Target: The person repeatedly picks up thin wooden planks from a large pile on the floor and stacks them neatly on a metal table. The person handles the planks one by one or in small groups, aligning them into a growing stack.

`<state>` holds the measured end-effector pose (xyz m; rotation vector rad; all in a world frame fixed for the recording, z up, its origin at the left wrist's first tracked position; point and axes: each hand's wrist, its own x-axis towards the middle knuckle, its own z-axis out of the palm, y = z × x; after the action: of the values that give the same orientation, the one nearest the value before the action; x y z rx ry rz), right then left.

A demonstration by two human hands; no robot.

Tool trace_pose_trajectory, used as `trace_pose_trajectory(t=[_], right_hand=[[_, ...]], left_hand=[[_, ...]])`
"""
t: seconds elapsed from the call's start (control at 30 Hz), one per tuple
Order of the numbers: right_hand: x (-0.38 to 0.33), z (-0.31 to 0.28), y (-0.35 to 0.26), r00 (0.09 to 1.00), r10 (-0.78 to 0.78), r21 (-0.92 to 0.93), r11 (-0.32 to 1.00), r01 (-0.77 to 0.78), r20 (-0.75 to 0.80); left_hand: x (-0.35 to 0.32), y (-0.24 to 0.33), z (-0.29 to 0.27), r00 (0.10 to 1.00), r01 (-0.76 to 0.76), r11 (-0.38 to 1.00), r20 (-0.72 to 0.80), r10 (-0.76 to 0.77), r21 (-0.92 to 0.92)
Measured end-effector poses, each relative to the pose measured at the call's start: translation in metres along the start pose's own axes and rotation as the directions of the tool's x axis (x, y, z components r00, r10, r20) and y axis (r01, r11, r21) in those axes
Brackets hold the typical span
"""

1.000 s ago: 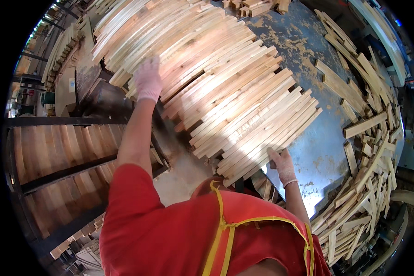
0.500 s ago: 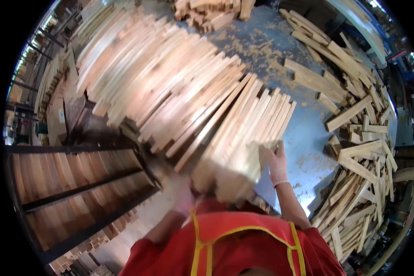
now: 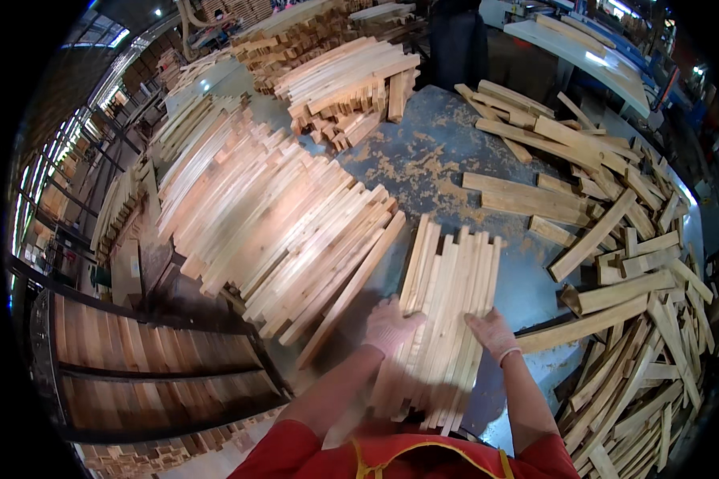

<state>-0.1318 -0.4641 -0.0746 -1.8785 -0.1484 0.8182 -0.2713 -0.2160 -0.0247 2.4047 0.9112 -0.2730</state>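
my left hand (image 3: 391, 326) and right hand (image 3: 491, 333), in pale pink knit gloves, are gripping a bundle of long pale wooden strips (image 3: 441, 319) from both sides, fingers partly curled; it is extending before me, beside a blue-grey tabletop (image 3: 526, 254)

Red short sleeves (image 3: 287, 447) are showing, together with a red apron (image 3: 391, 447), whose border yellow piping (image 3: 431, 445) is following. Pale knitted gloves (image 3: 500, 342) are covering the left hand (image 3: 391, 326) and the right hand (image 3: 492, 332).
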Motion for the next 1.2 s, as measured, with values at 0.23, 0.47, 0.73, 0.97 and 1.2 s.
trace_pose_trajectory(t=[0.23, 0.47, 0.73, 0.97, 1.2], right_hand=[[-0.037, -0.041, -0.018, 0.983, -0.046, 0.43, 0.895, 0.118, -0.175], [-0.125, -0.074, -0.197, 0.738, -0.556, 0.144, 0.753, 0.642, -0.382], [-0.1, 0.015, -0.001, 0.828, -0.399, -0.041, 0.908, 0.418, -0.395], [-0.122, 0.165, 0.007, 0.963, -0.267, -0.893, 0.425, 0.15, 0.035], [-0.119, 0.143, -0.01, 0.984, -0.143, -0.184, 0.975, 0.122, -0.108]], left_hand=[[-0.017, 0.066, -0.017, 0.991, -0.095, 0.958, 0.064, 0.116, -0.27], [-0.05, 0.113, -0.152, 0.709, -0.668, 0.636, -0.589, 0.388, -0.387], [-0.015, -0.027, -0.113, 0.411, -0.903, 0.427, -0.386, 0.826, -0.049], [0.012, -0.181, -0.074, 0.746, -0.515, 0.356, 0.204, 0.633, 0.78], [-0.041, -0.192, -0.109, 0.793, -0.509, 0.733, -0.086, 0.604, 0.451]])
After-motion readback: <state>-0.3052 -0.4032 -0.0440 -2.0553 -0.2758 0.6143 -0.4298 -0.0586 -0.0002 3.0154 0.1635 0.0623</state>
